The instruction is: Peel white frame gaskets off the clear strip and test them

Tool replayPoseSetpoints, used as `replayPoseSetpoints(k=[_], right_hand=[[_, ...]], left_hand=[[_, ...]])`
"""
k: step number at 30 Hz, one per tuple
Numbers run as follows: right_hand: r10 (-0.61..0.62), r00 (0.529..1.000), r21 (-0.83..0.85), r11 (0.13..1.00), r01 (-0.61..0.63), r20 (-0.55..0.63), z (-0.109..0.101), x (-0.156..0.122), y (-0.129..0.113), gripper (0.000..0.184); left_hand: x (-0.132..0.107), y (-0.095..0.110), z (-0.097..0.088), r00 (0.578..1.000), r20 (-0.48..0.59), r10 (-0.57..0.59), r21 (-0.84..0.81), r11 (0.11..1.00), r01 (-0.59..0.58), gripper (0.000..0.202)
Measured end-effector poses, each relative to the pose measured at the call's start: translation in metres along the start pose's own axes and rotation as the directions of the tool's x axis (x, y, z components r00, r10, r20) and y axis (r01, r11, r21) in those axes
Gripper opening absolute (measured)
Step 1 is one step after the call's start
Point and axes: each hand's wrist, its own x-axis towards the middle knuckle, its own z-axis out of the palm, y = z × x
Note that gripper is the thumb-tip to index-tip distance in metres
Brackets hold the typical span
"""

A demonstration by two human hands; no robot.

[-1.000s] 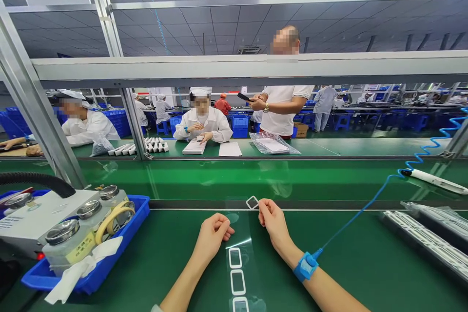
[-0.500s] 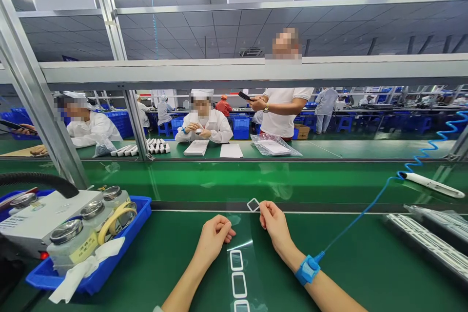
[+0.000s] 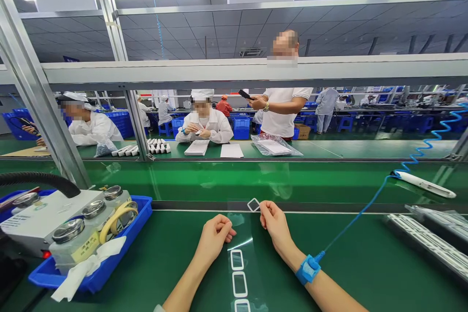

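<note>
A clear film strip (image 3: 244, 253) lies on the green bench in front of me, carrying several small white rectangular frames (image 3: 237, 259) in a row. My right hand (image 3: 273, 222) pinches one small white frame (image 3: 253, 204), lifted at the strip's far end. A blue wrist strap (image 3: 307, 269) sits on that wrist. My left hand (image 3: 215, 235) is curled, its fingertips pressed on the film's left edge.
A blue tray (image 3: 120, 243) at the left holds a grey device, metal-lidded jars, tape and a white wipe. A blue coiled cord (image 3: 420, 156) leads right toward a white pen-shaped tool (image 3: 424, 184). Dark trays (image 3: 427, 241) lie at the right. Other people work beyond the conveyor.
Almost nothing has changed: both hands keep their places on the strip and the frame. The view has shifted slightly.
</note>
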Motion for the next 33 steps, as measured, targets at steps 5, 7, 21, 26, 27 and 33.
replayPoseSetpoints(k=[5,7,21,26,27,33], right_hand=[[-0.004,1.0,-0.008,1.0,0.004,0.004,-0.0006,0.0003,0.0003,0.05],[-0.006,1.0,-0.008,1.0,0.006,0.006,-0.0005,0.0003,0.0,0.05],[-0.014,1.0,-0.011,1.0,0.014,0.023,0.0003,0.0001,-0.0008,0.049],[-0.011,1.0,-0.008,1.0,0.011,0.019,0.0007,-0.0006,-0.0014,0.049],[-0.011,1.0,-0.007,1.0,0.011,0.019,0.0008,-0.0006,-0.0017,0.048],[-0.011,1.0,-0.002,1.0,0.011,0.019,0.0015,0.0001,-0.0026,0.049]], left_hand=[[0.0001,-0.0006,-0.0007,1.0,0.005,0.011,0.007,1.0,-0.011,0.031],[0.0005,-0.0009,-0.0012,1.0,0.008,0.012,0.012,1.0,-0.012,0.03],[-0.0004,-0.0025,-0.0006,1.0,0.021,0.017,0.055,0.998,-0.019,0.024],[-0.0008,-0.0022,-0.0001,1.0,0.019,0.02,0.057,0.998,-0.021,0.024],[-0.0009,-0.002,0.0,1.0,0.018,0.02,0.057,0.998,-0.021,0.024],[-0.0014,-0.0004,0.0003,1.0,0.014,0.025,0.055,0.998,-0.026,0.026]])
